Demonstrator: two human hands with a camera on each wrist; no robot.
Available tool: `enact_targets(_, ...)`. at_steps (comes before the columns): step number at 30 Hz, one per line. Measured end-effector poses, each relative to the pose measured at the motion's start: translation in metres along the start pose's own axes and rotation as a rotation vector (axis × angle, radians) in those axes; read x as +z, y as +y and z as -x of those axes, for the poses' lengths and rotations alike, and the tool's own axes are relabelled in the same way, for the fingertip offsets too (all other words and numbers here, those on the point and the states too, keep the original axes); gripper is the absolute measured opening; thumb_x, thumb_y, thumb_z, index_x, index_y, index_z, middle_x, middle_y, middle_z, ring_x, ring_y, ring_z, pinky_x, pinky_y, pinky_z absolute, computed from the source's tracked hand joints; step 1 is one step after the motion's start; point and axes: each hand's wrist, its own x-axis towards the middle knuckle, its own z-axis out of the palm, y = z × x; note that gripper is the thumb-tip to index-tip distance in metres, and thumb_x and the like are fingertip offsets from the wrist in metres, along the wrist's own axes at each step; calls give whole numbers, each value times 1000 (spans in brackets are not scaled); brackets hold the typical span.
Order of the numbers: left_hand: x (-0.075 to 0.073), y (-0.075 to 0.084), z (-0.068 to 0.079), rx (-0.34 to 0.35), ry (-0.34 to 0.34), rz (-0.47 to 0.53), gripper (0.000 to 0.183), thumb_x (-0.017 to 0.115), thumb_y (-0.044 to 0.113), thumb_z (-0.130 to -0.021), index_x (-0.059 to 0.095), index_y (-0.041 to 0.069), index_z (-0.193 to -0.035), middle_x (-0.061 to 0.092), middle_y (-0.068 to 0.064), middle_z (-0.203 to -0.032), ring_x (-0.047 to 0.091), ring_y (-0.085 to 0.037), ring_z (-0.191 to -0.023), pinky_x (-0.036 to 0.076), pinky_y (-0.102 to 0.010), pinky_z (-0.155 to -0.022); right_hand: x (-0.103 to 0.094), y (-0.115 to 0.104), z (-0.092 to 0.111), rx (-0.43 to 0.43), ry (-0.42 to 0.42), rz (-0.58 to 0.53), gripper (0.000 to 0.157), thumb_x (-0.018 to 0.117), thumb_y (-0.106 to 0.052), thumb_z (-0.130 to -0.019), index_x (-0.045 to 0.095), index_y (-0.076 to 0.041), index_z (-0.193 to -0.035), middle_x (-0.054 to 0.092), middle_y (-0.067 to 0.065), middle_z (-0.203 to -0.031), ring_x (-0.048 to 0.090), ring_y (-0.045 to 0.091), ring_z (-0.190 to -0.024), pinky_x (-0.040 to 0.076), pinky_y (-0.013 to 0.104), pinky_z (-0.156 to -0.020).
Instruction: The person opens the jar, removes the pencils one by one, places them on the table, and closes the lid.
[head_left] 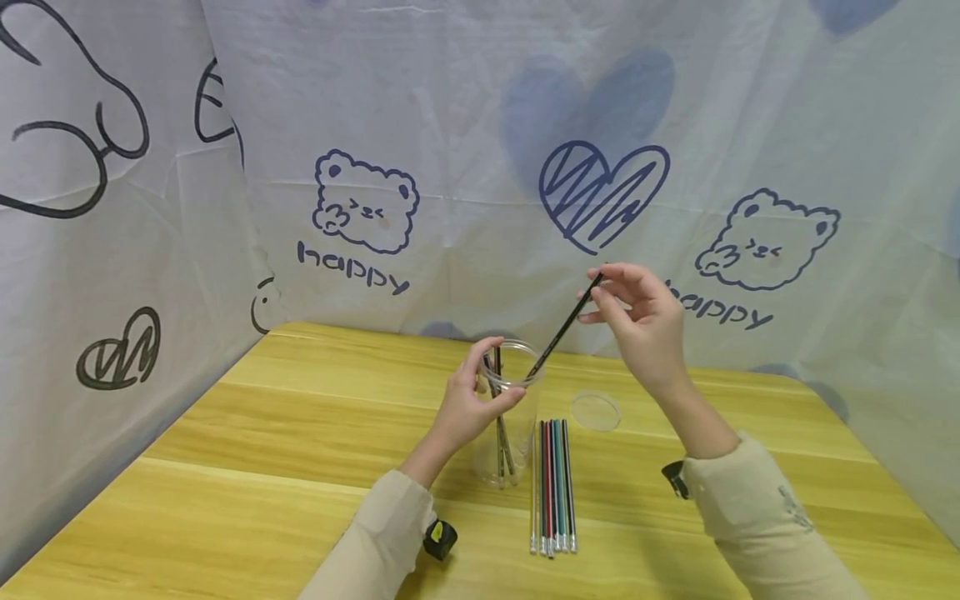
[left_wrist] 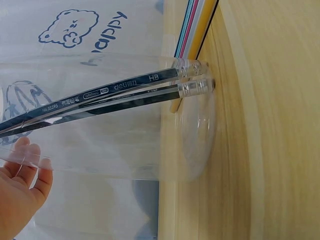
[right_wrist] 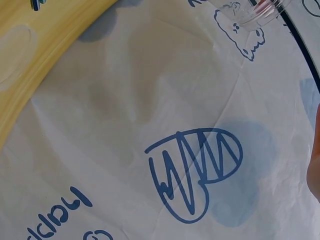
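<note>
My left hand [head_left: 468, 404] grips a clear plastic jar [head_left: 522, 433] around its upper part, thumb on the near side. The jar stands upright on the table. Inside it, dark pencils [left_wrist: 110, 97] lean together, metal-ferruled eraser ends down on the jar's bottom. Above and to the right, my right hand [head_left: 645, 321] pinches a dark pencil [head_left: 566, 329] near its top end. That pencil slants down to the left, its lower end at the jar's mouth. Only an edge of my right hand shows in the right wrist view.
To the jar's right, a row of several coloured pencils [head_left: 553, 483] lies on the wooden table [head_left: 300, 467], eraser ends towards me. Behind them lies a clear round lid [head_left: 596, 412]. A printed white cloth [head_left: 465, 167] hangs behind the table.
</note>
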Motion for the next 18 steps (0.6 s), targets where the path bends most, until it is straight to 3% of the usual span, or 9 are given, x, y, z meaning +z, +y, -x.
enact_targets(12, -1, 2, 0, -11, -2, -12, 65, 68, 31, -76, 37, 24, -132, 45, -3, -86, 31, -11, -62, 30, -25, -54, 1, -2, -3, -30, 27, 27, 67, 51, 26, -72, 33, 6, -133, 41, 7, -123, 59, 13, -79, 50, 26, -62)
enact_targets(18, -1, 2, 0, -11, -2, -4, 64, 69, 24, -76, 37, 24, -132, 46, -4, -89, 32, -12, -63, 31, -25, -54, 1, -2, -4, -63, 68, 1, 75, 48, 29, -71, 26, 3, -137, 37, 10, -129, 58, 15, -80, 50, 25, -63)
